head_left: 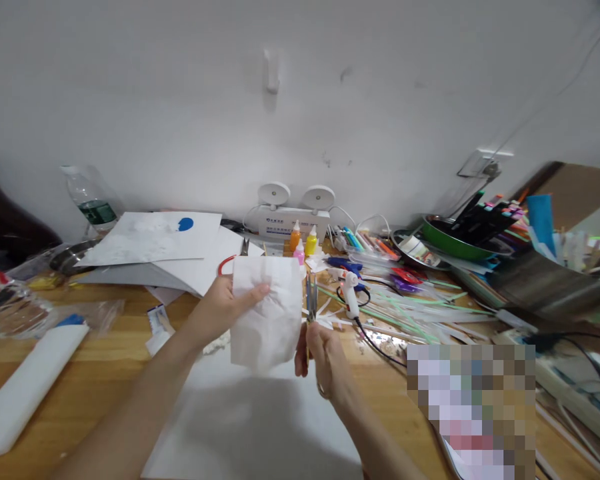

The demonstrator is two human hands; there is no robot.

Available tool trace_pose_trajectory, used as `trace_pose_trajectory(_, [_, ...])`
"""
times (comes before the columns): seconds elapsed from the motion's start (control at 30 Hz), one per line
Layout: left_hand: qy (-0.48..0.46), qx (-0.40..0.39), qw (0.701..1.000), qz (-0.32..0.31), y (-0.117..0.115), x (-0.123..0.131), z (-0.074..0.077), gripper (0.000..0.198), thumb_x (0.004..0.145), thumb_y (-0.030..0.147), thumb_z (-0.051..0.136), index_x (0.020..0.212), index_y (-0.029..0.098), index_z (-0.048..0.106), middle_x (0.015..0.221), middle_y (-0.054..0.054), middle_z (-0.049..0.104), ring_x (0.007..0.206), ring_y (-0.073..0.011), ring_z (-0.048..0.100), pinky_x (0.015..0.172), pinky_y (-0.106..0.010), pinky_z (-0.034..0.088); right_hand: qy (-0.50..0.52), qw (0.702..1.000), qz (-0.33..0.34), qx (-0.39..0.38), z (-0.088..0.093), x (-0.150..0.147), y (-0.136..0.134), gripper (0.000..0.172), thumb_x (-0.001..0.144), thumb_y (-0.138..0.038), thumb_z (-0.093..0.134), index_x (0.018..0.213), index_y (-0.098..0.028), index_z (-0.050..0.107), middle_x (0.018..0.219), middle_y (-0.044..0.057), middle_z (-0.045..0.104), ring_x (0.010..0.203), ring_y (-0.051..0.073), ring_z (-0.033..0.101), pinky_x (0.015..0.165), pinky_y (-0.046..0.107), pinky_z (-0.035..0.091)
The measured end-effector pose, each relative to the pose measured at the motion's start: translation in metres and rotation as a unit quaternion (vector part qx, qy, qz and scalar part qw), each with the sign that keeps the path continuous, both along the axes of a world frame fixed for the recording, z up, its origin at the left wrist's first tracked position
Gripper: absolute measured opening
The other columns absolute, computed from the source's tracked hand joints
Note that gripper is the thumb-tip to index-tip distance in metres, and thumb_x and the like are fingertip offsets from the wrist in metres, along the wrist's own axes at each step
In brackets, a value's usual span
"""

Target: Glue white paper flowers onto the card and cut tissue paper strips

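Note:
My left hand (pixel 233 301) pinches a white tissue (pixel 267 333) by its left side, with the thumb across the front. The tissue hangs upright above a white sheet (pixel 260 427) on the table. Just right of it, my right hand (pixel 320 350) grips a pair of scissors (pixel 312 300), blades pointing up and away. The blades look close to the tissue's right edge; whether they touch it I cannot tell. Behind the tissue, the red handle (pixel 225 265) of another tool shows in part.
Small paint bottles (pixel 311 241) stand before a white router (pixel 293 221). A white glue gun (pixel 350 293) lies to the right, its cable trailing forward, beside many paper strips (pixel 430 313). A green pan (pixel 450 243) holds markers. White boards (pixel 150 237) are stacked at back left.

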State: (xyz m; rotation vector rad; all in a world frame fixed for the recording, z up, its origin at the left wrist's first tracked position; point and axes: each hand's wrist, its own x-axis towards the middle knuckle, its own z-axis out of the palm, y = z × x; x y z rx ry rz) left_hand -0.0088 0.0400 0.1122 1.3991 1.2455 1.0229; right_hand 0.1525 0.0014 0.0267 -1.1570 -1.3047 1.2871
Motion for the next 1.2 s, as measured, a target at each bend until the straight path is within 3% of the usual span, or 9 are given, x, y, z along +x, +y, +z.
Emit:
trace_pose_trajectory(0.13, [-0.101, 0.038, 0.988, 0.112, 0.009, -0.011, -0.001, 0.028, 0.062, 0.033, 0.067, 0.083, 0.014, 0.065, 0.084, -0.007, 0.069, 0.072, -0.0184, 0.063, 0.058, -0.021, 0.049, 0.07, 0.995, 0.06, 0.022, -0.005, -0.003, -0.001, 0.057, 0.076, -0.064, 0.031, 0.075, -0.012, 0.053, 0.06, 0.007, 0.06, 0.041, 0.01, 0.046, 0.039, 0.021, 0.034])
trace_pose_trajectory(0.3, [-0.177, 0.058, 0.969, 0.164, 0.016, -0.018, 0.003, 0.034, 0.06, 0.031, 0.069, 0.088, 0.011, 0.064, 0.081, -0.007, 0.069, 0.075, -0.0185, 0.063, 0.061, -0.021, 0.049, 0.044, 0.993, 0.109, 0.005, -0.006, -0.007, -0.007, 0.053, 0.078, -0.061, 0.033, 0.078, -0.011, 0.052, 0.065, 0.008, 0.06, 0.044, 0.009, 0.046, 0.043, 0.022, 0.033])
trace_pose_trajectory(0.5, [-0.183, 0.059, 0.967, 0.165, 0.017, -0.018, 0.002, 0.033, 0.06, 0.03, 0.068, 0.087, 0.011, 0.064, 0.078, -0.006, 0.069, 0.073, -0.0181, 0.063, 0.06, -0.021, 0.049, 0.009, 0.989, 0.145, -0.016, -0.007, -0.011, -0.012, 0.055, 0.078, -0.062, 0.033, 0.081, -0.01, 0.053, 0.066, 0.008, 0.061, 0.047, 0.009, 0.046, 0.045, 0.022, 0.034])
trace_pose_trajectory(0.73, [-0.189, 0.04, 0.968, 0.161, 0.018, -0.016, 0.001, 0.034, 0.06, 0.029, 0.068, 0.089, 0.012, 0.064, 0.079, -0.007, 0.068, 0.07, -0.0185, 0.063, 0.06, -0.023, 0.05, 0.002, 0.99, 0.136, -0.03, -0.002, -0.012, -0.013, 0.057, 0.076, -0.064, 0.032, 0.079, -0.01, 0.053, 0.063, 0.007, 0.059, 0.045, 0.009, 0.044, 0.044, 0.022, 0.033])
trace_pose_trajectory(0.93, [-0.223, 0.068, 0.955, 0.182, 0.019, -0.019, 0.001, 0.035, 0.063, 0.027, 0.065, 0.095, 0.013, 0.062, 0.084, -0.006, 0.068, 0.072, -0.0177, 0.063, 0.063, -0.025, 0.051, -0.001, 0.99, 0.141, -0.029, 0.001, -0.013, -0.014, 0.06, 0.075, -0.066, 0.032, 0.078, -0.01, 0.053, 0.062, 0.007, 0.058, 0.045, 0.009, 0.042, 0.045, 0.022, 0.034])
trace_pose_trajectory(1.2, [-0.204, 0.031, 0.966, 0.159, 0.02, -0.014, -0.006, 0.037, 0.058, 0.03, 0.069, 0.09, 0.01, 0.063, 0.08, -0.008, 0.068, 0.071, -0.0197, 0.064, 0.06, -0.024, 0.05, 0.026, 0.992, 0.123, -0.032, -0.001, -0.013, -0.012, 0.059, 0.074, -0.066, 0.033, 0.076, -0.011, 0.053, 0.057, 0.005, 0.057, 0.041, 0.008, 0.041, 0.041, 0.02, 0.031])
